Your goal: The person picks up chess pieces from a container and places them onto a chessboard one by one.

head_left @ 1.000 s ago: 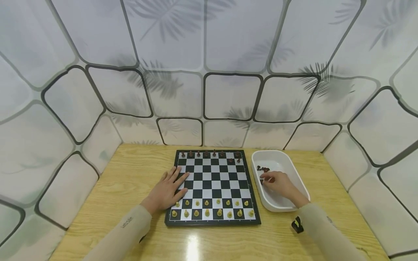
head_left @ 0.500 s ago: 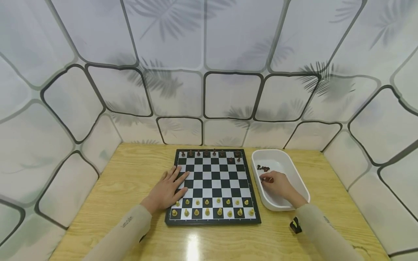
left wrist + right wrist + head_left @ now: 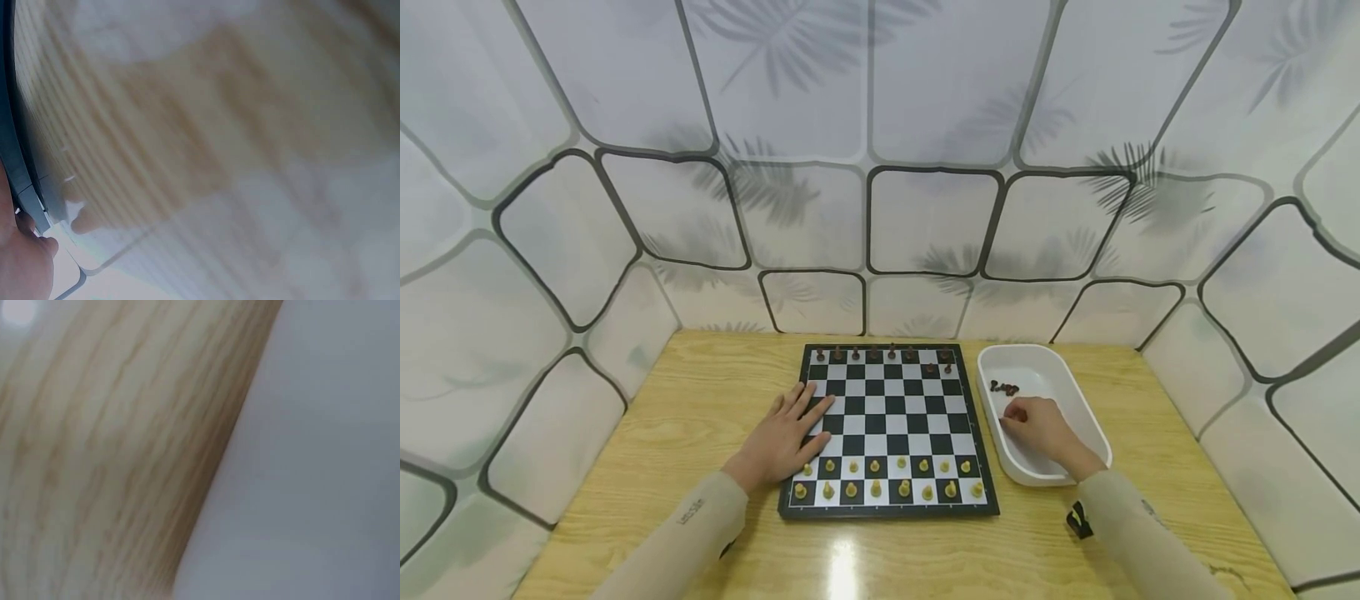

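A black-and-white chessboard (image 3: 875,402) lies on the table. My left hand (image 3: 782,437) rests spread on its left edge; part of that hand (image 3: 25,265) shows at the lower left of the left wrist view. Inside the white plastic tray (image 3: 1093,417), right of the board, my right hand (image 3: 1037,425) pinches a dark chess piece (image 3: 1002,420) near the left wall, mostly hidden by the fingers. Several dark red chess pieces (image 3: 1004,387) lie farther back in the tray. In the right wrist view, only the tray's wall (image 3: 300,456) and wood show.
Yellow chess pieces (image 3: 876,489) stand in two rows along the board's near side. Dark red pieces (image 3: 892,353) line its far edge, with two more in front at the right. The wooden table (image 3: 700,375) meets patterned walls (image 3: 925,225) at the back and sides.
My right fingers have closed together around the dark piece by the tray's left wall, which showed more plainly before. My left hand has stayed in place on the board.
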### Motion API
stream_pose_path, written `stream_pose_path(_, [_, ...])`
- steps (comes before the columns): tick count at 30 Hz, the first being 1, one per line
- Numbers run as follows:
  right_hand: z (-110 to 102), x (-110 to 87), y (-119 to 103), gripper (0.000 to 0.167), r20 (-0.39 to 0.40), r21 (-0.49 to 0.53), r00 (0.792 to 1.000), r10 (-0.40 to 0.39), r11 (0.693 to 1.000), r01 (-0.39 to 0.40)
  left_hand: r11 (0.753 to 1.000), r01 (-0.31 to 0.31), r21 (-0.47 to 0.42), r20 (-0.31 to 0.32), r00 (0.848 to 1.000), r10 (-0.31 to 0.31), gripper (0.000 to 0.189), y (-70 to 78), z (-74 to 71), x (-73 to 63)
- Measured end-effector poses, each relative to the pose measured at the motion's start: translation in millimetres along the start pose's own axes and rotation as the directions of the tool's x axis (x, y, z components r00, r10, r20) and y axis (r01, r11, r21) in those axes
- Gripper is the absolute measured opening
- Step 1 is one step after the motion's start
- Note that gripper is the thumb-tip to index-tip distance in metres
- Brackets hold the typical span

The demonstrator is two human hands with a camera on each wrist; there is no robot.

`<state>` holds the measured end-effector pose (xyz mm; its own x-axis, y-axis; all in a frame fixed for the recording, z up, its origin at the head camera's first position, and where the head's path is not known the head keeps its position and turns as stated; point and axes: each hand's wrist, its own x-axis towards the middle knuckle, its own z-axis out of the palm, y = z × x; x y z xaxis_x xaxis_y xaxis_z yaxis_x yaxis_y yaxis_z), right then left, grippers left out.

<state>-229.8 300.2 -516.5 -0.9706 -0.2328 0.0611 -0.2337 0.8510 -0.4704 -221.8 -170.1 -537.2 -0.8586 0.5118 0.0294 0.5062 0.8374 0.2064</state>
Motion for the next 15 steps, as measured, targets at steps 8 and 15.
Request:
stream_pose_path(8, [-5,2.1,-2,0.004,0.036,-0.035,0.999,-0.020,0.999,0.022,1.000,0.009,0.003,0.007,1.000,-0.009,0.069,1.1,-1.0,0.2])
stream_pose_path(15, [-25,9.7,-11,0.004,0.008,-0.064,1.000,-0.031,0.997,0.031,1.000,0.006,-0.001,-0.002,1.000,-0.006,0.069,0.9,-0.9,-0.3])
